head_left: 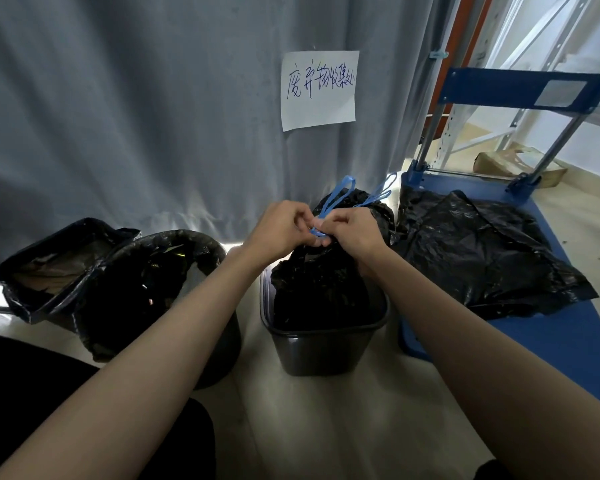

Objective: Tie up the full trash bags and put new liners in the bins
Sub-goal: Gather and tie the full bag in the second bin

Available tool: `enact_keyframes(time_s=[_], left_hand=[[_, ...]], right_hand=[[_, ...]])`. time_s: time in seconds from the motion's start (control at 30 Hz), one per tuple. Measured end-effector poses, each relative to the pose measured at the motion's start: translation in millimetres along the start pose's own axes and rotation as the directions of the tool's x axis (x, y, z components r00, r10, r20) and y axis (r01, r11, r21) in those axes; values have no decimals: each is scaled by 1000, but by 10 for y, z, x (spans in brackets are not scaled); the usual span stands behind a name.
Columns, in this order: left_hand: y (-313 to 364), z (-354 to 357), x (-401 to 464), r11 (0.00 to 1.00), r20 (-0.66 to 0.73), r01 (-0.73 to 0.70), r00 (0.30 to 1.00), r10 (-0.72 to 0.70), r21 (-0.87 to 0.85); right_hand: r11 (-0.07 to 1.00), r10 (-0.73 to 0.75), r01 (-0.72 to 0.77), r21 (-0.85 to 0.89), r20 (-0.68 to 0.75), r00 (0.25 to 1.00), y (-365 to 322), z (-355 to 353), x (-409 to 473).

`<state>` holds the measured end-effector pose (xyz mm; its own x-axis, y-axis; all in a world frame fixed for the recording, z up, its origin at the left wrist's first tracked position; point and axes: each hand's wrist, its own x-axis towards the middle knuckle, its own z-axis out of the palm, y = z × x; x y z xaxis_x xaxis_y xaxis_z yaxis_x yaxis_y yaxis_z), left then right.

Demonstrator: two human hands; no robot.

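The left hand and the right hand meet knuckle to knuckle, each with fingers curled and pinching the blue drawstring where it crosses between them at the gathered neck of a black trash bag. Two blue loops of that drawstring stand up just beyond the hands, one above the gap between them and one past the right hand's knuckles. Directly beneath the hands the bag sits bunched inside a dark rectangular bin on the pale floor. To the left of the left forearm stands a round bin with a black liner folded over its rim and rubbish inside; farther left, touching it, is a square bin lined the same way, with brown paper showing. To the right of the right hand a heap of loose black bags lies on the deck of a blue cart. Behind everything hangs a grey curtain carrying a handwritten paper sign above the hands.
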<state>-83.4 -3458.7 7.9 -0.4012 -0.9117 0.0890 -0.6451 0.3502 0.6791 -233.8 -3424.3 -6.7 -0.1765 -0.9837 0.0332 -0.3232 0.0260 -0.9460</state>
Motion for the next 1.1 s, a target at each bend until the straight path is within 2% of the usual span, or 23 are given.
enact_keyframes(time_s=[0.07, 0.2, 0.37, 0.53, 0.7, 0.87, 0.97, 1.1], left_hand=[[-26, 21, 30, 1000, -14, 4, 1000, -4, -5], [-59, 17, 82, 994, 26, -41, 999, 39, 100], [-104, 2, 74, 997, 105, -66, 993, 61, 46], [-129, 13, 80, 990, 127, -120, 986, 110, 76], [-149, 71, 76, 978, -62, -190, 979, 196, 87], [-119, 161, 12, 946, -170, -288, 935, 311, 147], [-62, 220, -68, 876, -182, -378, 879, 441, 299], [-30, 224, -81, 757, -156, -453, 801, 577, 471]], right_hand=[[998, 4, -4, -55, 1, 1000, -9, -2, 6], [997, 42, -40, -71, 34, 999, -39, -40, -32], [987, 19, -9, -162, 64, 998, -66, -52, -10], [982, 18, -1, -189, 89, 996, -81, -43, -19], [992, 46, -45, -114, 8, 999, -57, -26, -8], [977, 202, -197, 83, -53, 978, 23, -2, 29], [946, 283, -269, 180, -57, 957, 56, -18, 41], [923, 348, -332, 195, -50, 936, 78, -33, 52]])
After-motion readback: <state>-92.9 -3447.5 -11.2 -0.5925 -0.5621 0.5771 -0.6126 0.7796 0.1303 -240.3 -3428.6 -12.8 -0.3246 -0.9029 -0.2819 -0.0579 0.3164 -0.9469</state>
